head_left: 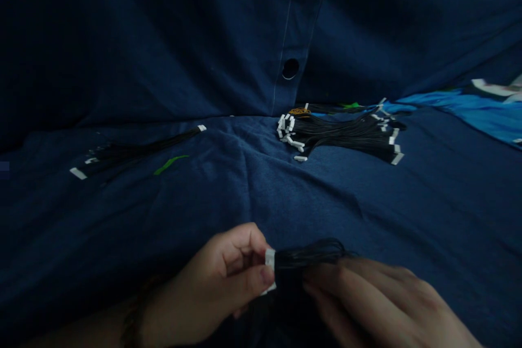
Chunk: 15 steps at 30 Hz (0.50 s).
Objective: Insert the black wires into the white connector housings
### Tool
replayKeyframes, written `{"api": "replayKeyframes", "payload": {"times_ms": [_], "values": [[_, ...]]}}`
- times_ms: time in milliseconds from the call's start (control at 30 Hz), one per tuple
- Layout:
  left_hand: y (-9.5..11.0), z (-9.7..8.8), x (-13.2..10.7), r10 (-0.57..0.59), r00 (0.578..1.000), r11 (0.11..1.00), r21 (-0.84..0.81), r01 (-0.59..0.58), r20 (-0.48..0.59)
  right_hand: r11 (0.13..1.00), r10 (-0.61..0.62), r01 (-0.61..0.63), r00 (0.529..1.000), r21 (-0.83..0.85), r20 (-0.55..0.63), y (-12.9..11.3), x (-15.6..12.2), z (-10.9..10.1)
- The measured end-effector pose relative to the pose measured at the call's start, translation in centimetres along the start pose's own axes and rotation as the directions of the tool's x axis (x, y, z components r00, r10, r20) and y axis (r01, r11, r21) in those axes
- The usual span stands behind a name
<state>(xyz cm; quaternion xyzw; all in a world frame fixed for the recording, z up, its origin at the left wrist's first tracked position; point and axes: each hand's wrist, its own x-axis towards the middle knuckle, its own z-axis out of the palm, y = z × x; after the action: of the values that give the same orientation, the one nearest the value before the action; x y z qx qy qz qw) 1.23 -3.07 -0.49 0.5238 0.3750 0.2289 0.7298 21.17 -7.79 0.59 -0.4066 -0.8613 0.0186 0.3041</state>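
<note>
white connector in left hand

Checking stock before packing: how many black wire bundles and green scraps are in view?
Black wire bundles: 3 (held bundle, left bundle, right pile)
Green scraps: 2 (front scrap, rear scrap)
Total: 5

hands: 2 | wire bundles: 3 | green scraps: 2

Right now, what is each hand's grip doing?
Left hand: closed, pinching the white connector of a black wire bundle.
Right hand: curled against those wires; grip cannot be told.
</note>
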Motion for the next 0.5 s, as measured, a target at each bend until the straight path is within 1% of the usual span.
{"api": "replayKeyframes", "payload": {"times_ms": [100, 233, 300, 333, 367, 400, 433, 500], "values": [[0.1, 0.1, 0.1, -0.021, 1.0, 0.998, 0.053, 0.02, 0.014, 1.0, 0.002, -0.002, 1.0, -0.003, 0.0, -0.4, 0.1, 0.5], [0.3, 0.2, 0.0, -0.023, 1.0, 0.997, 0.068, 0.022, 0.012, 1.0, 0.007, -0.008, 0.998, 0.017, 0.062, -0.7, 0.2, 0.7], [0.5, 0.2, 0.1, -0.012, 1.0, 0.999, 0.039, 0.012, -0.001, 0.996, 0.052, -0.058, 0.996, 0.069, 0.073, -0.7, 0.3, 0.4], [0.6, 0.2, 0.3, -0.008, 1.0, 1.0, 0.013, 0.008, -0.017, 0.988, 0.104, -0.112, 0.992, 0.108, 0.078, -0.6, 0.3, 0.2], [0.6, 0.1, 0.4, -0.007, 0.999, 1.0, -0.016, 0.006, -0.037, 0.969, 0.176, -0.19, 0.979, 0.157, 0.099, -0.6, 0.4, 0.0], [0.6, 0.0, 0.6, -0.007, 0.998, 0.999, -0.046, 0.004, -0.064, 0.932, 0.259, -0.288, 0.954, 0.221, 0.152, -0.6, 0.6, -0.4], [0.6, -0.2, 0.8, -0.007, 0.995, 0.997, -0.073, 0.0, -0.101, 0.871, 0.337, -0.394, 0.914, 0.292, 0.227, -0.5, 0.7, -0.7], [0.4, -0.5, 1.2, 0.0, 0.983, 0.995, -0.099, -0.018, -0.182, 0.693, 0.435, -0.568, 0.821, 0.443, 0.371, -0.5, 1.1, -1.4]]}}
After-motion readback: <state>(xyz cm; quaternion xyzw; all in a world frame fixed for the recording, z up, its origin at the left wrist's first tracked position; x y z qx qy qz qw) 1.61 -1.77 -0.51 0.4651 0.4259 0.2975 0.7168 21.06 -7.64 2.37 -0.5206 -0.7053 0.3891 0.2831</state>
